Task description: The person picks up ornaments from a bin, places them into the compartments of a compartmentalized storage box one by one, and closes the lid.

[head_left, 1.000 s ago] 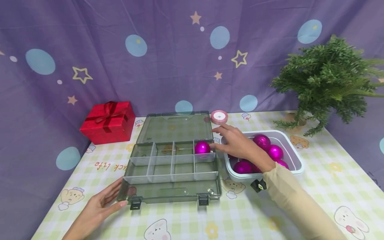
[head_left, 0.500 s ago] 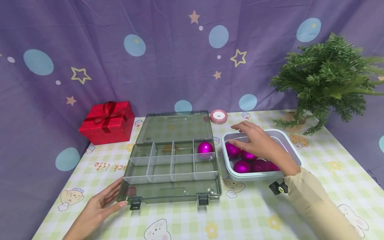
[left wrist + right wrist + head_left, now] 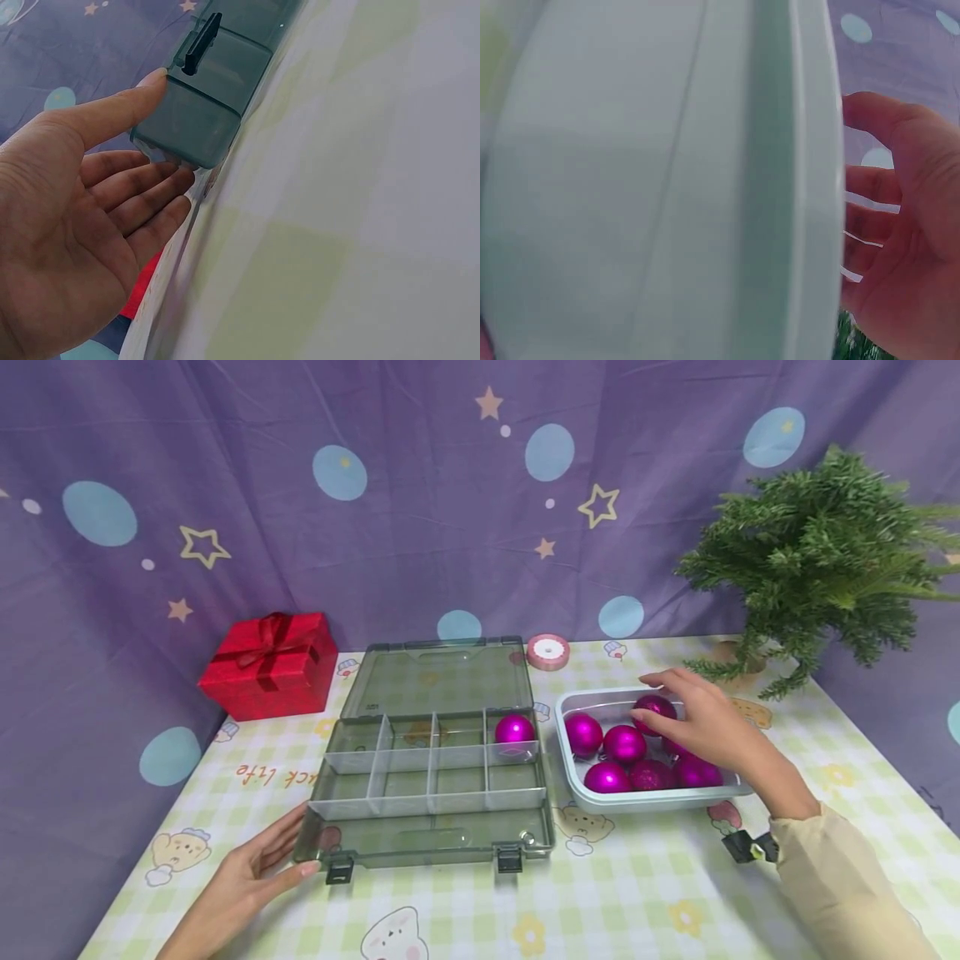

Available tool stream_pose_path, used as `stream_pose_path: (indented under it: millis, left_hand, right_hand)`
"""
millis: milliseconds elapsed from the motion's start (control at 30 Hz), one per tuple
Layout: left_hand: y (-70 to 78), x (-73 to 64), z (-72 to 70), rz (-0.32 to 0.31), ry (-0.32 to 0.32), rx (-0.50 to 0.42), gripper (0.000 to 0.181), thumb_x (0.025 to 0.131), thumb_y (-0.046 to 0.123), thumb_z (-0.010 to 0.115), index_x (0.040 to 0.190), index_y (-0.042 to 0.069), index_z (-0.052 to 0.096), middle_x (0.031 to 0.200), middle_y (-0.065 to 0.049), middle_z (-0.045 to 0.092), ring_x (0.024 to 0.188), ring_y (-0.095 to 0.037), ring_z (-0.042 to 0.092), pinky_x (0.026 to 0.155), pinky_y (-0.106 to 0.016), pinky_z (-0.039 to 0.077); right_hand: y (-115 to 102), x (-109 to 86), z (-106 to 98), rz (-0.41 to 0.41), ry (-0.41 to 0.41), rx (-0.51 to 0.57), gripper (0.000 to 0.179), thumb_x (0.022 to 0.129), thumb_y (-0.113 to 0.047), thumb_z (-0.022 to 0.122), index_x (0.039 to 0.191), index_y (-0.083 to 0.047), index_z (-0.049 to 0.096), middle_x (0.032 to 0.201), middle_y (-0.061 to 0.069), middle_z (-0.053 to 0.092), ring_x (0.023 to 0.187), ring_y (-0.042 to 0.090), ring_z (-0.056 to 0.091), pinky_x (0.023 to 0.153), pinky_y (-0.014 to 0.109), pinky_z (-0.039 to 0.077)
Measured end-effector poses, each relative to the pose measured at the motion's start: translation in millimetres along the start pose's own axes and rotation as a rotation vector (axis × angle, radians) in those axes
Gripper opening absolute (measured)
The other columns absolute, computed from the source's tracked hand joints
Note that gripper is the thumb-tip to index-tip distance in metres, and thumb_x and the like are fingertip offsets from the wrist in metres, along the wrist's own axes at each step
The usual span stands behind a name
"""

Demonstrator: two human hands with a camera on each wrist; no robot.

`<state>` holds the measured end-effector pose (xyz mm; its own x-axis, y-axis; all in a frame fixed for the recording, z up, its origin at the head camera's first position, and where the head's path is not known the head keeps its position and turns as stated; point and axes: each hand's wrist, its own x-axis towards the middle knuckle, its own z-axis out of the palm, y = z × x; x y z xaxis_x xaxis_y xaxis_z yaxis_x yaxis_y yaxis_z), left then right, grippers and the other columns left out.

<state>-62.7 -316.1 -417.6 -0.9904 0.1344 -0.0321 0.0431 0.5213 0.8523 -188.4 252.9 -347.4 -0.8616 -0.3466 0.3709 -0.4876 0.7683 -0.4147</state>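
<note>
My left hand (image 3: 243, 877) rests at the near left corner of a clear grey divided plastic box (image 3: 420, 860), its thumb touching the front and its other fingers extended along the left end. The box's lid (image 3: 442, 681) lies back behind it. One shiny magenta Christmas ball (image 3: 514, 730) sits in the back right compartment. My right hand (image 3: 712, 735), holding nothing, hovers over the right part of a pale blue tub (image 3: 630, 802) with its fingers loosely spread. Several magenta balls (image 3: 625, 744), some smooth and some glittery, lie in the tub; its wall blocks them in the right wrist view.
A red gift box (image 3: 273, 668) with a ribbon bow stands at the back left. Behind the lid's right corner lies a pink ribbon spool (image 3: 548, 652). A small artificial Christmas tree (image 3: 810, 560) rises at the back right. A purple patterned cloth (image 3: 420, 552) hangs behind the table.
My right hand has withdrawn from beside the ball in the divided box and moved right over the tub. The ball has shifted slightly right in its compartment. My left hand has stayed put.
</note>
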Motion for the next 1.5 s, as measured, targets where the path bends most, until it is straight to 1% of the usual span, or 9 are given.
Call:
stream_pose_path:
  millis: [167, 267, 467, 567, 700, 833, 1033, 1233, 1500]
  left_hand:
    - [0.4, 0.3, -0.1, -0.006, -0.005, -0.007, 0.079, 0.097, 0.020, 0.076, 0.160, -0.002, 0.034, 0.157, -0.025, 0.040, 0.125, 0.016, 0.040, 0.098, -0.004, 0.040]
    - [0.7, 0.4, -0.1, -0.016, -0.008, -0.013, 0.079, 0.097, 0.020, 0.076, 0.160, -0.002, 0.033, 0.158, -0.025, 0.040, 0.125, 0.016, 0.040, 0.098, -0.004, 0.040]
    - [0.1, -1.0, 0.3, 0.008, 0.004, 0.002, 0.078, 0.096, 0.017, 0.077, 0.159, -0.002, 0.035, 0.156, -0.026, 0.042, 0.125, 0.015, 0.042, 0.098, -0.004, 0.040]
    - [0.4, -0.4, 0.6, -0.014, 0.007, 0.019, 0.079, 0.096, 0.021, 0.077, 0.160, 0.000, 0.036, 0.156, -0.026, 0.043, 0.123, 0.016, 0.042, 0.097, -0.005, 0.041]
    - [1.1, 1.0, 0.5, -0.051, 0.003, 0.024, 0.080, 0.096, 0.025, 0.077, 0.161, 0.002, 0.035, 0.157, -0.025, 0.042, 0.122, 0.017, 0.040, 0.097, -0.005, 0.042]
    - [1.0, 0.8, 0.2, -0.034, 0.001, 0.005, 0.079, 0.097, 0.022, 0.077, 0.160, 0.000, 0.034, 0.157, -0.025, 0.041, 0.124, 0.016, 0.041, 0.098, -0.004, 0.040]
    - [0.2, 0.0, 0.2, -0.011, 0.005, -0.009, 0.078, 0.097, 0.020, 0.076, 0.160, -0.002, 0.035, 0.156, -0.027, 0.042, 0.124, 0.015, 0.041, 0.098, -0.004, 0.040]
    - [0.0, -0.3, 0.0, 0.001, 0.003, -0.021, 0.077, 0.097, 0.018, 0.076, 0.159, -0.001, 0.035, 0.156, -0.027, 0.042, 0.125, 0.015, 0.042, 0.098, -0.004, 0.040]
    - [-0.7, -0.5, 0.3, 0.003, 0.008, -0.017, 0.077, 0.097, 0.018, 0.077, 0.159, -0.002, 0.036, 0.155, -0.027, 0.043, 0.124, 0.015, 0.042, 0.098, -0.004, 0.041]
  right_hand:
    - [7.9, -10.3, -2.7, 0.033, 0.000, -0.011, 0.047, 0.095, -0.024, 0.079, 0.131, 0.003, 0.065, 0.119, 0.020, 0.066, 0.112, 0.043, 0.063, 0.092, 0.067, 0.050]
    - [11.6, -15.1, -4.2, 0.051, -0.007, -0.025, 0.048, 0.095, -0.027, 0.078, 0.131, 0.003, 0.065, 0.119, 0.020, 0.065, 0.111, 0.043, 0.063, 0.090, 0.067, 0.051]
    - [19.3, -21.0, -4.0, 0.082, -0.006, -0.061, 0.050, 0.094, -0.029, 0.080, 0.130, 0.001, 0.065, 0.116, 0.020, 0.066, 0.108, 0.042, 0.063, 0.083, 0.066, 0.053]
    - [22.7, -22.5, -2.5, 0.076, -0.001, -0.072, 0.049, 0.092, -0.027, 0.081, 0.129, 0.002, 0.065, 0.115, 0.021, 0.066, 0.106, 0.042, 0.064, 0.083, 0.066, 0.052]
    - [25.6, -23.2, -0.4, 0.074, -0.013, -0.057, 0.050, 0.093, -0.025, 0.080, 0.130, 0.003, 0.063, 0.116, 0.022, 0.065, 0.107, 0.043, 0.065, 0.085, 0.066, 0.053]
    - [27.4, -22.8, 1.9, 0.085, -0.036, -0.031, 0.051, 0.093, -0.025, 0.080, 0.131, 0.003, 0.062, 0.117, 0.022, 0.064, 0.108, 0.044, 0.065, 0.088, 0.065, 0.053]
    - [30.5, -20.0, 7.0, 0.083, -0.053, -0.008, 0.050, 0.092, -0.025, 0.082, 0.130, 0.002, 0.064, 0.117, 0.022, 0.065, 0.107, 0.042, 0.066, 0.092, 0.065, 0.051]
    - [31.5, -18.0, 9.4, 0.096, -0.059, -0.005, 0.052, 0.092, -0.026, 0.082, 0.131, 0.003, 0.063, 0.117, 0.023, 0.066, 0.107, 0.042, 0.066, 0.092, 0.065, 0.050]
    - [32.6, -15.6, 12.8, 0.101, -0.059, -0.028, 0.056, 0.091, -0.030, 0.081, 0.132, 0.004, 0.061, 0.119, 0.027, 0.066, 0.109, 0.045, 0.064, 0.093, 0.067, 0.048]
